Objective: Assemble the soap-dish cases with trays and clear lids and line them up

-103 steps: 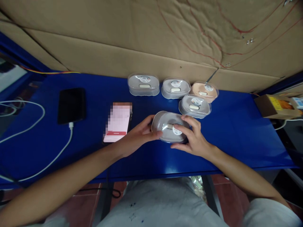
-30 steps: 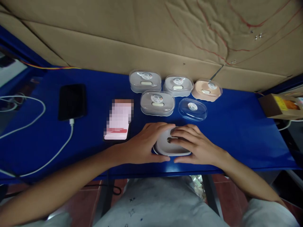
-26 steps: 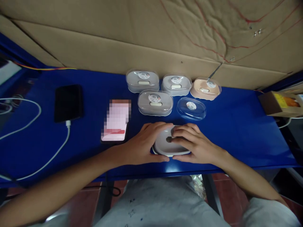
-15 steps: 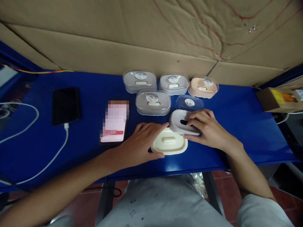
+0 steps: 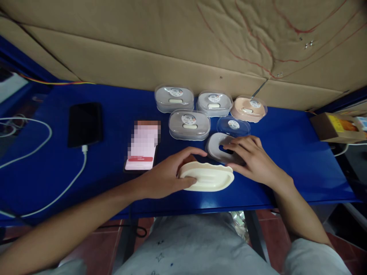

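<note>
The cream oval tray [image 5: 210, 177] was gripped, tilted, between the left hand's [image 5: 169, 173] thumb and curled fingers near the blue table's front edge; the gray slotted oval tray [image 5: 215, 148], just behind, was touched by the right hand's [image 5: 254, 160] half-open fingers.

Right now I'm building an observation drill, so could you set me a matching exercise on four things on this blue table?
1. Cream dish
2. Black device
3. Peach container
4. Gray piece with a hole

A. Joined to a white cable
B. At the right hand's fingers
C. Held by the left hand
D. Right end of the back row

Pairs: 1-C, 2-A, 3-D, 4-B
</note>
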Tool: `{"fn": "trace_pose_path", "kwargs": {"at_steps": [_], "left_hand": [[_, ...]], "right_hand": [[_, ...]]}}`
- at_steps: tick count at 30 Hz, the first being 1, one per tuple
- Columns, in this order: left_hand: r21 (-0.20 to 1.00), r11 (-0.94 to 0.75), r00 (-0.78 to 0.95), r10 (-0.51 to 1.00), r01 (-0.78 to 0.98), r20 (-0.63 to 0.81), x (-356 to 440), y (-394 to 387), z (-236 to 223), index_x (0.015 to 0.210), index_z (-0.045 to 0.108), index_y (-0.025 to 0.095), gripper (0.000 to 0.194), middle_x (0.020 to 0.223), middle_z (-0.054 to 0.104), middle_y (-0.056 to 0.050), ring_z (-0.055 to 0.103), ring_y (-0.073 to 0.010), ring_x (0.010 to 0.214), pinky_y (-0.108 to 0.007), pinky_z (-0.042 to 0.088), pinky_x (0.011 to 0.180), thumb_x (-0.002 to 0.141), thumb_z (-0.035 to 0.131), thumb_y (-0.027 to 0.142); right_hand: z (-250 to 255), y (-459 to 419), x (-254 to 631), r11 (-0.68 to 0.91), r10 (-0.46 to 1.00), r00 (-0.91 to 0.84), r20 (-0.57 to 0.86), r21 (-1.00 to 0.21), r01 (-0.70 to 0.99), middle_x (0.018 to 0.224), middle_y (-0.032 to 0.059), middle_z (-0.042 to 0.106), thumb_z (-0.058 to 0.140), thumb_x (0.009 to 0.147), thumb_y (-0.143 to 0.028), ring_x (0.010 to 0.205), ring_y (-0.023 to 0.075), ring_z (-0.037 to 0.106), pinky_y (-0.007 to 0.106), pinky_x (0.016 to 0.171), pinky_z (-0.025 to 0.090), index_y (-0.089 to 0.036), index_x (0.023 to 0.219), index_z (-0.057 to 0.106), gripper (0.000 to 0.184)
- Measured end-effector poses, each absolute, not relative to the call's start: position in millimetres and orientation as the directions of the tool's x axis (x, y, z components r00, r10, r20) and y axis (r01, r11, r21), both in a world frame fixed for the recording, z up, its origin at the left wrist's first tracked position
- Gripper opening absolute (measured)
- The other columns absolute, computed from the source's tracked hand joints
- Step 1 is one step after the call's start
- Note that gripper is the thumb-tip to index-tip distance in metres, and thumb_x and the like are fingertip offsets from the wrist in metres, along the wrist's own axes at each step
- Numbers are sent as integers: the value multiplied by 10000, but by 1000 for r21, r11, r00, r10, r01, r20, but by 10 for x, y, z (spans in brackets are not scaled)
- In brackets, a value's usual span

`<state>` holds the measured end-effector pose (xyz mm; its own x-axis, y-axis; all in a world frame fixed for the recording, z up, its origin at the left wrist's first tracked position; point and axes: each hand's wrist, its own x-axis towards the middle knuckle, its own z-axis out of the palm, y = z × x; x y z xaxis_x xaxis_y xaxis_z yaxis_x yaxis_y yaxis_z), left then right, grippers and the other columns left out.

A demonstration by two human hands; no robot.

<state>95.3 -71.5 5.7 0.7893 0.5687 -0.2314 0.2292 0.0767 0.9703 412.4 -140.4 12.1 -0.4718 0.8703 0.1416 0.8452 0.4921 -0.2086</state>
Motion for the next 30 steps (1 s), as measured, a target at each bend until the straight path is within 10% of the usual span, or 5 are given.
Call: {"fn": "trace_pose_path", "kwargs": {"at_steps": [5,14,24,30], "left_hand": [[810,586,728,562,-15,-393,963,-612,113,1179,805,180,474,1104,835,-82,745,-347,1128,-425,565,976,708,808,235],[650,760,699,451,25,-555,1014,-650,31,1182,816,154,380,1169,846,-126,775,-314,1157,-375,587,1008,883,823,388],[615,774,737,501,-148,-454,1122,-669,-69,1283,778,257,424,1289,806,-61,715,-289,1280,-407,610,1047,1066,589,569],[607,771,773,501,-194,-390,1099,-724,-133,1226,789,205,440,1211,817,-103,752,-271,1109,-330,632,873,988,733,571]], "right_hand": [[33,-1392,4084,532,846,-520,114,-198,823,1259,151,766,590,1092,-459,1229,349,696,518,1051,476,-207,1345,669,367],[161,-1512,4025,316,862,-73,501,-421,850,1061,74,797,613,1071,-370,885,282,751,433,781,586,-280,1278,730,254],[-122,-1569,3697,723,642,-557,527,-174,668,1218,54,818,729,1039,-394,1085,254,771,438,930,579,-266,1435,666,421],[-105,-1520,3612,746,622,-618,480,-126,654,1294,55,811,683,1073,-352,1202,236,739,426,1055,551,-244,1488,629,432]]}}
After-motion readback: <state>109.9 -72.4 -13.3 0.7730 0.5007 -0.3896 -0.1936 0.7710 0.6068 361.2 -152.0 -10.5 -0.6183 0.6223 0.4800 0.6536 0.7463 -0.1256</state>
